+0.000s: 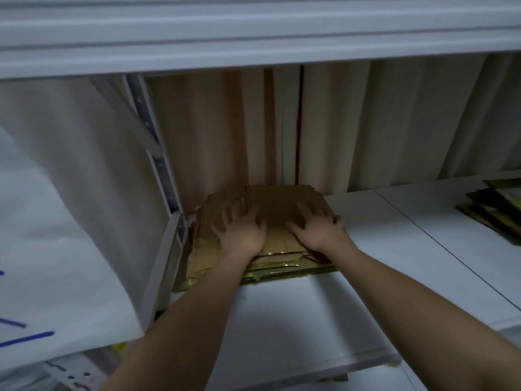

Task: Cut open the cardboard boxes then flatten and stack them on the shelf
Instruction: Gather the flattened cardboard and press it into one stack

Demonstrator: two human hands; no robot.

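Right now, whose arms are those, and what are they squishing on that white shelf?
There is no machine here. A person wears a camera on their head, so the one picture shows what they see looking down at their own arms. The left hand and right hand lie with fingers spread on a pile of flattened cardboard boxes, pressing it down. Nothing is held in a grip; the hands just push. The pile sits on a white shelf, at its left end beside a metal post. A second pile of flat boxes lies far to the right. A curtain hangs behind.
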